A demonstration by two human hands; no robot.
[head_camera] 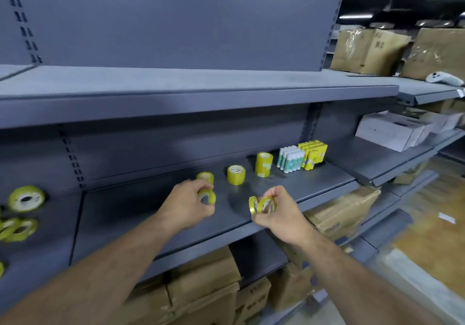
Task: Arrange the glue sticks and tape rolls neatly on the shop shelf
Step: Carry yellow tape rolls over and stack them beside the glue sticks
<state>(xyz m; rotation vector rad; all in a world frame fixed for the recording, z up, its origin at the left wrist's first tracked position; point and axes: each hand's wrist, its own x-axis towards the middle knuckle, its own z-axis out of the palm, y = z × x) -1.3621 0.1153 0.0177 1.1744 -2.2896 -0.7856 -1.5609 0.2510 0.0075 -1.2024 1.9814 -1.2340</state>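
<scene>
Step in hand: stacking tape on the shelf (141,219). The left hand (187,205) grips one tape roll (207,197) just in front of the low stack (205,176), while the right hand (280,215) pinches two thin rolls (263,204) above the shelf's front edge. A mid stack (236,174) and a tall stack (264,164) stand in line towards the glue sticks (289,159) and yellow packs (313,154) at the right end. Judged next: seat the held rolls flat and centred on the low stack, then fetch the loose rolls (25,199) lying well apart at far left.
</scene>
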